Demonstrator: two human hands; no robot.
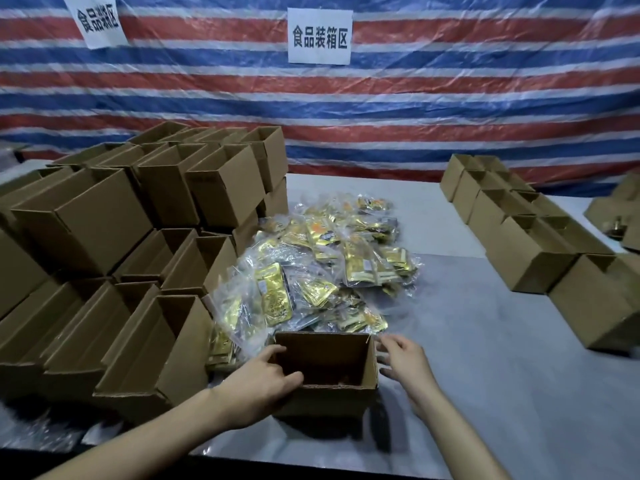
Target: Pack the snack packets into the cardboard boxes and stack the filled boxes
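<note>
The grey tabletop [478, 358] carries stacked empty boxes [104, 237] at left and a row of boxes [519, 233] at right. Between them lies a heap of snack packets [329, 265]. Just before it stands an open box [329, 398]; the left hand [263, 379] grips its left rim, while the right hand [405, 358] is spread loosely beside its right wall.

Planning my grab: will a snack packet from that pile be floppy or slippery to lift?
Probably floppy: the snack packets sag and crumple over each other. Likely slippery, since their clear wrap glints. Probably light: they look thin and flat.
</note>
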